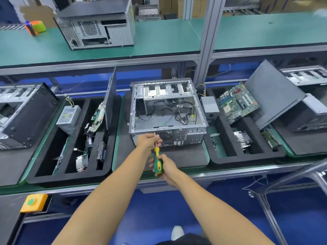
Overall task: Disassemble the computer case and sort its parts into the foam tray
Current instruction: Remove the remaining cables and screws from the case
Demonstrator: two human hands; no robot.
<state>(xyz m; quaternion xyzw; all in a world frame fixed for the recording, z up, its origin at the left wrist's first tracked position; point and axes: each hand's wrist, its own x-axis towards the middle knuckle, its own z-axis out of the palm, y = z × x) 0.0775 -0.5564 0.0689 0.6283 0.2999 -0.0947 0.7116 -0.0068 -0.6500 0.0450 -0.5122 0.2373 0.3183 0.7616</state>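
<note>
Unscrewing the rear panel of the computer case (168,110)

The case sits open on the desk (191,157), between two foam trays; the right foam tray (247,159) already holds parts. My right hand (167,167) has its grip clenched round the screwdriver (157,160); my left hand (150,140) pinches the shaft, guiding the tip onto what is probably a screw. Next I need steady turning.

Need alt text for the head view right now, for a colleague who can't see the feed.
A person's right hand grips a green and yellow screwdriver while the left hand steadies its shaft against the rear panel of an open computer case on a workbench. Black foam trays on both sides hold removed parts, including a motherboard and a power supply.
</note>
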